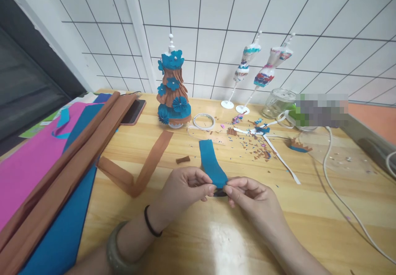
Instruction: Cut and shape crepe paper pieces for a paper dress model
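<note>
Between my two hands is a strip of blue crepe paper [212, 159], its far end lying out on the wooden table. My left hand [191, 185] pinches the near end of the strip at its left edge, thumb against fingers. At the right edge of that same end, my right hand [247, 194] pinches it too. The near end looks folded over, and a dark patch shows just under it. Left of my hands lies a bent brown crepe paper strip [151, 163], with a small brown paper piece [183, 159] beside it.
A mini dress form [173, 87] in brown and blue paper stands behind a tape roll [203, 121]. Two more white forms [247, 62], a glass jar [278, 101] and paper scraps [261, 149] are right. A white cable [328, 171] crosses there. Paper rolls [77, 151] and a phone [133, 113] lie left.
</note>
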Demonstrator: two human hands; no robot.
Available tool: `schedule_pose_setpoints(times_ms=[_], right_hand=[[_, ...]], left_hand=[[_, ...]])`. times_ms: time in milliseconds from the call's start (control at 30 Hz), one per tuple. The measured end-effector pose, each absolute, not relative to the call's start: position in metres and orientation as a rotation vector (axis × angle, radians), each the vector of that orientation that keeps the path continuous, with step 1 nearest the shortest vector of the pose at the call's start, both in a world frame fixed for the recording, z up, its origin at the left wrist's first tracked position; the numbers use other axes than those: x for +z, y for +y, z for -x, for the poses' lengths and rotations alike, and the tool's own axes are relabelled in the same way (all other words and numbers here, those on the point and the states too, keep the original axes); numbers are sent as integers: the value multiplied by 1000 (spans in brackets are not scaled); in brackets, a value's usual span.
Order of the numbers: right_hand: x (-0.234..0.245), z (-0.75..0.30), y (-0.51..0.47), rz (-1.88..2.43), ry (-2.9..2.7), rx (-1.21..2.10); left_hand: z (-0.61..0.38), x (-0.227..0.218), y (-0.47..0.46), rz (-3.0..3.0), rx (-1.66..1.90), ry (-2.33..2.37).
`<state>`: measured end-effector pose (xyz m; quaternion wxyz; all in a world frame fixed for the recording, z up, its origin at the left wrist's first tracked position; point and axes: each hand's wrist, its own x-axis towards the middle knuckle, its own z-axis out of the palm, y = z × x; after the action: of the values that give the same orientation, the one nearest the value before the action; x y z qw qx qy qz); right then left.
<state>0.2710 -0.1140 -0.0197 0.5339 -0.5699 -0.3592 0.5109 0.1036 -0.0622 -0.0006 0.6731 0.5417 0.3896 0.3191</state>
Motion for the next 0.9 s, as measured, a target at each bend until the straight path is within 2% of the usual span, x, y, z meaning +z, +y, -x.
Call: schedule_pose_setpoints(times_ms=[900], right_hand=[[-14,-260,-117,1257,-960,1197]], left_hand=[[-108,-7,-70,-1346,713,849]])
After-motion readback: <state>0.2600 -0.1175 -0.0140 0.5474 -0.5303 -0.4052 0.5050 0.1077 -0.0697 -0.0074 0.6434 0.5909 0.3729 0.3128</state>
